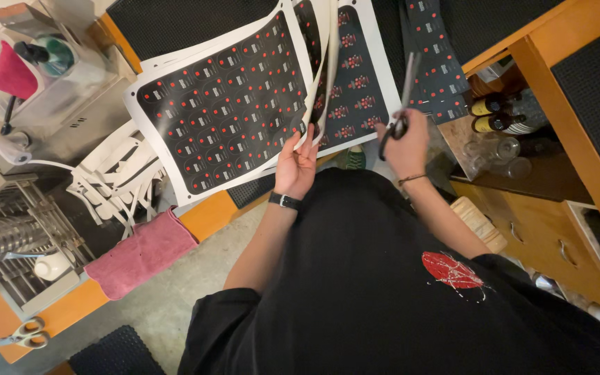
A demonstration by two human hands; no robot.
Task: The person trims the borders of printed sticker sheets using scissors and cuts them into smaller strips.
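My left hand (297, 161) pinches the near edge of a black printed sheet (227, 97) covered in rows of small labels with red dots; the sheet curls upward at its right side. My right hand (405, 142) grips a pair of black-handled scissors (403, 97), blades pointing up and away over a second printed sheet (355, 76). A cut strip of the same print (437, 59) lies to the right on the black mat.
White offcut strips (116, 184) pile up left of the sheets, next to a pink cloth (144, 251). A dish rack with a cup (53, 266) stands at left, a second pair of scissors (22, 335) below it. Bottles (498, 114) and glasses (501, 156) fill a wooden shelf at right.
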